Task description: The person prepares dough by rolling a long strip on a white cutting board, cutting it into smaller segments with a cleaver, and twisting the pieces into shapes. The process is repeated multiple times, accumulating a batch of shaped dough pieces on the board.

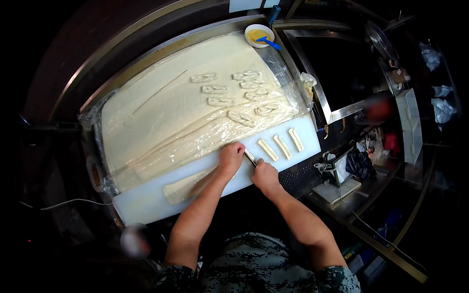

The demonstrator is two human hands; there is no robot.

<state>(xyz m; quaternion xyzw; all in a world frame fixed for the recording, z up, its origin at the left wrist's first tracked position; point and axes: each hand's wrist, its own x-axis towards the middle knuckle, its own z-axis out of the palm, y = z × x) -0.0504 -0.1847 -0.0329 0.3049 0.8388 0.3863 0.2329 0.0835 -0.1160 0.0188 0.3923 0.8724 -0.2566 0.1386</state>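
Observation:
My right hand (265, 175) grips a thin tool, seemingly a knife (250, 158), with its end over a narrow dough piece on a white cutting board (143, 208). Close to its left, my left hand (231, 157) has thumb and fingers pinched near the tool's far end; whether they hold dough or the tool is unclear. Three dough strips (281, 147) lie on the board to the right. A flat length of dough (183, 188) rests on the board at left, partly hidden by my left forearm. Several twisted dough pieces (240, 118) lie on a plastic-covered dough sheet (157, 95) beyond.
A white bowl (259, 36) of yellowish contents, with a blue-handled utensil (269, 43) across it, stands at the worktop's far right corner. A metal-framed dark opening (328, 116) adjoins on the right. Lower right are bags (361, 163) and a pale board (336, 190).

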